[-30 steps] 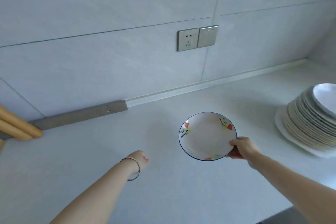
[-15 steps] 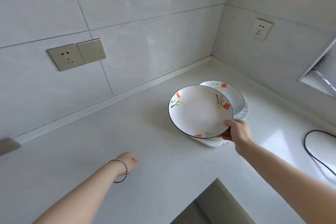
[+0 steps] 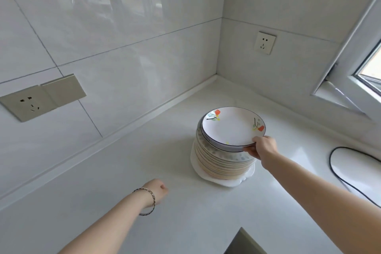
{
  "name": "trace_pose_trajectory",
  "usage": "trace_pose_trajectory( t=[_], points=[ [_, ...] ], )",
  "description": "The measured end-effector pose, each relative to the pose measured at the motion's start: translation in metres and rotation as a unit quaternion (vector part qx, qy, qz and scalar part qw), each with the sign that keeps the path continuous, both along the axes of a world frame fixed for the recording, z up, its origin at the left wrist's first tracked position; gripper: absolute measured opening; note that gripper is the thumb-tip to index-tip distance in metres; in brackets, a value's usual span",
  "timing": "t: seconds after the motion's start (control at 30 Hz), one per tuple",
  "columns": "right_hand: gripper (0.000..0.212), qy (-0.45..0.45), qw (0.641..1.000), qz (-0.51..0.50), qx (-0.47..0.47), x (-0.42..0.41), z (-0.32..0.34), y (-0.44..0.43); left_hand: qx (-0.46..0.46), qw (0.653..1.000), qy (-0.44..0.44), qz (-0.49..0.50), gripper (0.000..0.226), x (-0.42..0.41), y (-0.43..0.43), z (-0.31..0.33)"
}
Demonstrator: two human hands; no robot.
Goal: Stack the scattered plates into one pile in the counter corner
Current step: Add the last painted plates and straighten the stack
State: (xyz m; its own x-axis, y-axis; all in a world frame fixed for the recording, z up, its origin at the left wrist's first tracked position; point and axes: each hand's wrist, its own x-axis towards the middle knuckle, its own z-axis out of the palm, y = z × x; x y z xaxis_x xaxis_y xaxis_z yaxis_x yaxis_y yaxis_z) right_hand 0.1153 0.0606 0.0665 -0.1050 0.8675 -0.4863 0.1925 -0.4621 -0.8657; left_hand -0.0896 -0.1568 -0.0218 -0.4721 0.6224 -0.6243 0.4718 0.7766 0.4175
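Pinching the floral plate (image 3: 231,128) by its near rim, thumb on top, your right hand (image 3: 262,149) keeps it flat over the pile (image 3: 216,161) near the counter (image 3: 123,171) corner, probably so the fingers slip out easily. Left hand (image 3: 158,192) idles; can't tell its fingers.

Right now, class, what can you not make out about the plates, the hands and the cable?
Head view:
How many plates the pile holds: rims too thin, too close.
Whether the top plate touches it: the right hand covers the gap.
The left hand, fingers hidden behind its back.
Where the cable ends: cut off by the right edge.
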Motion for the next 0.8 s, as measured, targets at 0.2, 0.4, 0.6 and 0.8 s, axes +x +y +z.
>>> trace_pose_trajectory(
  t=[0.2, 0.4, 0.6, 0.8],
  points=[
    [0.034, -0.057, 0.997, 0.027, 0.034, -0.010, -0.010, 0.002, -0.002, 1.000, 0.003, -0.015, 0.030, -0.014, 0.010, -0.002],
    [0.020, -0.234, 0.965, 0.075, 0.098, -0.006, -0.021, 0.002, -0.002, 1.000, -0.007, -0.015, 0.027, -0.027, 0.020, -0.011],
    [0.038, -0.239, 0.965, 0.077, 0.077, -0.014, -0.027, 0.004, -0.014, 0.999, -0.022, -0.030, 0.029, -0.031, 0.022, -0.023],
    [0.032, -0.183, 0.980, 0.035, 0.071, -0.012, -0.030, 0.004, -0.022, 0.998, -0.044, -0.035, 0.029, -0.029, 0.028, -0.033]
  ],
)
